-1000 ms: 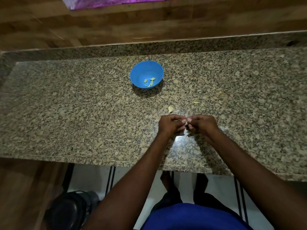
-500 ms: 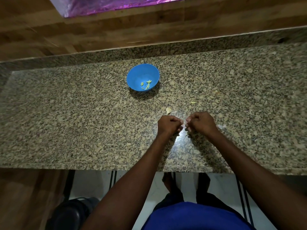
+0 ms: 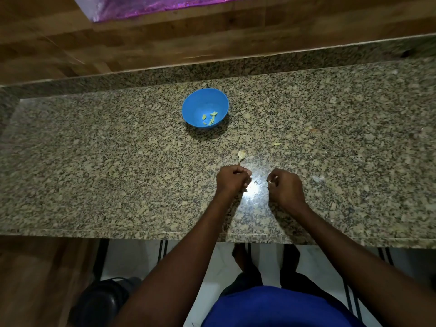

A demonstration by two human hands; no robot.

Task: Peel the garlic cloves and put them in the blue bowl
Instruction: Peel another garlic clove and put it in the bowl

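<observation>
Resting on the speckled granite table (image 3: 94,161) a little below the middle of the frame, the left hand (image 3: 232,179) and the right hand (image 3: 285,186) sit side by side with a clear gap between them. Both are curled into loose fists. The left hand has its fingers folded in, and something pale shows at its thumb tip, though it is too small to tell whether that is garlic or a nail. The right hand pinches a small pale scrap (image 3: 270,181) between thumb and forefinger at its inner edge; whether this is a clove or a bit of peel cannot be told.

Just above the left hand lies a garlic skin (image 3: 241,155), a pale husk with a thin stem pointing down toward the knuckles, nearly touching them. Farther right, a smaller pale flake (image 3: 276,144) lies alone on the stone.

Up from the hands, slightly left of centre, stands the blue bowl (image 3: 195,100), upright on the table and well apart from both hands. Several peeled garlic cloves (image 3: 211,118), yellowish green in this light, lie in its lower right part.

Along the top runs a wooden wall panel (image 3: 212,41), with a purple shiny sheet (image 3: 153,4) at the upper edge. At the bottom, the person's blue garment (image 3: 271,308) fills the lower centre.
</observation>
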